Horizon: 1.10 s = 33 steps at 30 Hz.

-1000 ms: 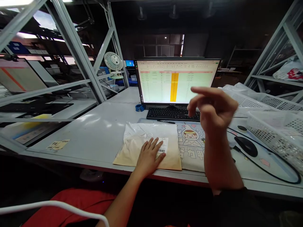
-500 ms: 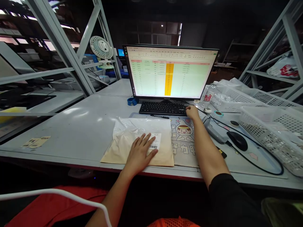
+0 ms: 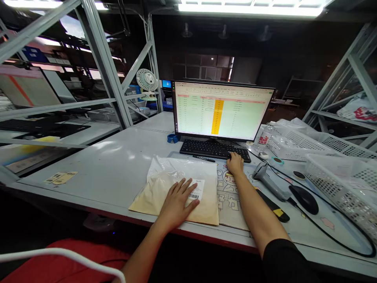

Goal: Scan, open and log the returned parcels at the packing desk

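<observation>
Flat cream-and-white glossy plastic mailer bag (image 3: 167, 177) lies on the pale grey worktop (image 3: 103, 165), just on the near side of the black rectangular keyboard (image 3: 206, 148), surface creased, bottom edge close to the worktop's front. White paper label with printed barcode (image 3: 199, 189) on its right half. Left hand (image 3: 177, 202): palm down on the mailer bag, wide, fingers fanned, tips reaching the label's left side. Right hand (image 3: 235, 163): at the keyboard's near edge, toward its right end, fingers bent over the keys; gap between them mostly hidden, cannot tell how wide. Slim black marker pen (image 3: 204, 158) lies crosswise between keyboard and mailer bag. Grey desk mat with cartoon print (image 3: 229, 200) on the keyboard's near side, partly under mailer bag and right forearm. Black-framed monitor (image 3: 194, 114) behind the keyboard, spreadsheet with orange column on screen. Blue ring-shaped object (image 3: 172, 138) just off the keyboard's left end. Grey handheld scanner (image 3: 272, 185) right of the keyboard, nearer the person; black mouse (image 3: 304, 199) beyond it. White perforated plastic basket (image 3: 338, 188) well right of the keyboard.
</observation>
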Motion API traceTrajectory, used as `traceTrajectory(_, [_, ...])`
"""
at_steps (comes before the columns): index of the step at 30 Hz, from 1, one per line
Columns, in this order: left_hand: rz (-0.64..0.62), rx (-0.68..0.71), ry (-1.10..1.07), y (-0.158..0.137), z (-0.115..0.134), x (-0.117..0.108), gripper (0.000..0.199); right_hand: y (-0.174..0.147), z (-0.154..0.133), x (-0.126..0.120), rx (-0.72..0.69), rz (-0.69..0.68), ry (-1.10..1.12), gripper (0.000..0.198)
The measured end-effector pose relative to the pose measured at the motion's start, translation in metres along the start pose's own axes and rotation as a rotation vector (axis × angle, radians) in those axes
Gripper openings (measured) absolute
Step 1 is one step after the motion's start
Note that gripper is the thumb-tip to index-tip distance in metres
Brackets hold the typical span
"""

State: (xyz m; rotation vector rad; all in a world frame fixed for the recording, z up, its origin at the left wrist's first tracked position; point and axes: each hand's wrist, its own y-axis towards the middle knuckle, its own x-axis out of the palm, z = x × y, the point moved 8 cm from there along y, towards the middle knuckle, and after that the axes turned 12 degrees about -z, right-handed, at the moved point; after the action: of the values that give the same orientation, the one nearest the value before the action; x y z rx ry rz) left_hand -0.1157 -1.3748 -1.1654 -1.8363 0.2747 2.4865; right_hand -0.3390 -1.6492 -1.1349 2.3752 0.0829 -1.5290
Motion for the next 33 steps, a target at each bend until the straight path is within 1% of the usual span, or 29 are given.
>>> traceTrajectory(10, [-0.001,0.005,0.070,-0.001,0.007,0.001,0.057,0.003,-0.008,0.013,-0.015,-0.101,-0.073,0.053])
traceTrajectory(14, [-0.031,0.011,0.092,0.000,0.009,0.000,0.059,-0.002,-0.017,0.010,-0.027,-0.091,-0.050,0.056])
traceTrajectory(17, [-0.001,0.000,0.084,-0.006,0.017,-0.002,0.055,-0.003,-0.028,-0.005,-0.038,-0.054,-0.014,0.054])
traceTrajectory(19, [0.011,0.039,0.076,-0.014,0.036,0.001,0.049,-0.001,-0.032,-0.025,-0.028,-0.021,0.012,0.052])
traceTrajectory(20, [0.000,0.083,0.069,-0.019,0.050,0.006,0.049,0.000,-0.031,-0.039,-0.018,-0.004,0.023,0.052])
traceTrajectory(22, [-0.061,0.208,0.045,-0.027,0.082,0.020,0.053,-0.001,-0.021,-0.072,0.005,0.032,0.035,0.052])
traceTrajectory(24, [-0.136,0.293,0.015,-0.030,0.110,0.034,0.066,-0.008,0.001,-0.105,0.048,0.059,-0.001,0.050])
traceTrajectory(26, [-0.204,0.311,-0.006,-0.025,0.128,0.045,0.081,-0.023,0.033,-0.130,0.147,0.045,-0.105,0.048])
traceTrajectory(27, [-0.235,0.305,-0.017,-0.019,0.134,0.048,0.086,-0.034,0.051,-0.138,0.211,0.016,-0.174,0.048])
traceTrajectory(28, [-0.266,0.296,-0.030,-0.012,0.140,0.051,0.090,-0.047,0.068,-0.141,0.275,-0.028,-0.243,0.050])
traceTrajectory(30, [-0.329,0.283,-0.059,0.002,0.151,0.056,0.094,-0.074,0.094,-0.136,0.365,-0.154,-0.352,0.055])
traceTrajectory(32, [-0.383,0.278,-0.082,0.015,0.162,0.059,0.098,-0.099,0.105,-0.121,0.384,-0.264,-0.421,0.058])
traceTrajectory(33, [-0.402,0.279,-0.089,0.019,0.167,0.061,0.100,-0.108,0.106,-0.113,0.382,-0.288,-0.443,0.057])
